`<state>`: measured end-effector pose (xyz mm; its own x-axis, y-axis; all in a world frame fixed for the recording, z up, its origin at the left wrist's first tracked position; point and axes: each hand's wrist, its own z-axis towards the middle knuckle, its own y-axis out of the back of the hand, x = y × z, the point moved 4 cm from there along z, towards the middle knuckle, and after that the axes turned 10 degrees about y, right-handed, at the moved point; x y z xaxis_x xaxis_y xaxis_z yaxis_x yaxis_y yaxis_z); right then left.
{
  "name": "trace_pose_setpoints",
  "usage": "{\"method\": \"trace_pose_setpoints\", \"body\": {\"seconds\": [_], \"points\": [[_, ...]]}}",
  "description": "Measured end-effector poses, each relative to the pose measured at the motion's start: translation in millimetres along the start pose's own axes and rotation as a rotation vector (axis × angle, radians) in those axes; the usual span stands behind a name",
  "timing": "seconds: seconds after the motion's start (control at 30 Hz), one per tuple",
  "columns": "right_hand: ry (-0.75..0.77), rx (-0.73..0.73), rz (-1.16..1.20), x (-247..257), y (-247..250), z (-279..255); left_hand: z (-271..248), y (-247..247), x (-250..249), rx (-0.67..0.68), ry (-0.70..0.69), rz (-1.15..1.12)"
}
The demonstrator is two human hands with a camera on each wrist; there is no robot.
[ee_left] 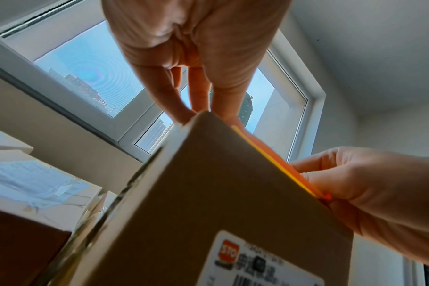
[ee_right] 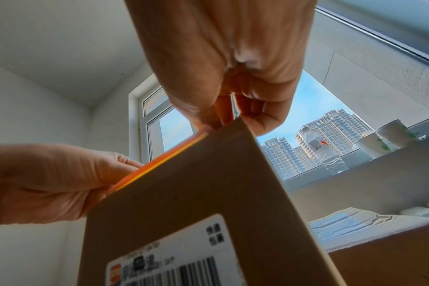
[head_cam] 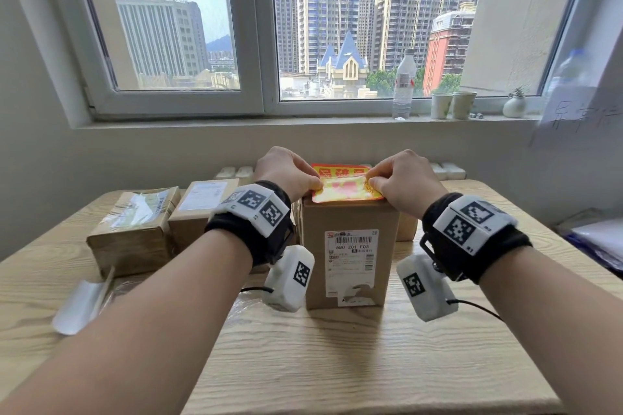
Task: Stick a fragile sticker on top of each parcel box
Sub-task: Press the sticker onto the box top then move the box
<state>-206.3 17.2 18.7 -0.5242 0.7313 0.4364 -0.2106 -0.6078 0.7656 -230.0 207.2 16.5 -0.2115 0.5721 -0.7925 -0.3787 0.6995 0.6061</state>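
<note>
Cardboard, glossy paper and pale wood grain

We see matt brown cardboard on the tall parcel box (head_cam: 349,222), with a smooth white paper shipping label (head_cam: 351,254) on its front; the fragile sticker (head_cam: 344,187) on top is glossy red and yellow, catching glare; the table (head_cam: 303,357) shows pale, matt wood grain; the left parcel (head_cam: 135,229) wears shiny clear tape over cardboard; the water bottle (head_cam: 403,84) is clear plastic.

Your head cam looks forward-down over the worktop (head_cam: 303,364); both wrist cams look up, close under the box (ee_left: 208,183), shared by all.
</note>
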Motion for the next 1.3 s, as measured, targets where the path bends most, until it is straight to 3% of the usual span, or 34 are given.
{"method": "trace_pose_setpoints", "body": {"seconds": [0.17,0.33,0.5,0.67,0.87,1.0,1.17,1.3], "points": [[-0.011,0.02,-0.027,1,0,1,-6,2,-8,-0.058,-0.048,0.168],[-0.061,0.049,-0.069,-1,2,-1,3,8,-7,0.041,-0.047,0.2],[0.045,-0.015,-0.11,9,6,0,-6,2,-17,0.025,-0.264,0.258],[0.229,0.307,-0.264,33,-28,-1,-14,-23,-20,0.115,-0.42,0.486],[0.093,0.441,-0.275,16,-35,-7,-9,-30,0,0.282,-0.308,0.688],[0.012,0.438,-0.299,6,-27,-7,-4,-16,3,0.27,-0.247,0.66],[0.07,0.431,-0.263,11,-36,-4,-10,-37,-1,0.291,-0.319,0.583],[0.028,0.429,-0.243,-2,-32,-10,-5,-35,11,0.323,-0.261,0.549]]}}
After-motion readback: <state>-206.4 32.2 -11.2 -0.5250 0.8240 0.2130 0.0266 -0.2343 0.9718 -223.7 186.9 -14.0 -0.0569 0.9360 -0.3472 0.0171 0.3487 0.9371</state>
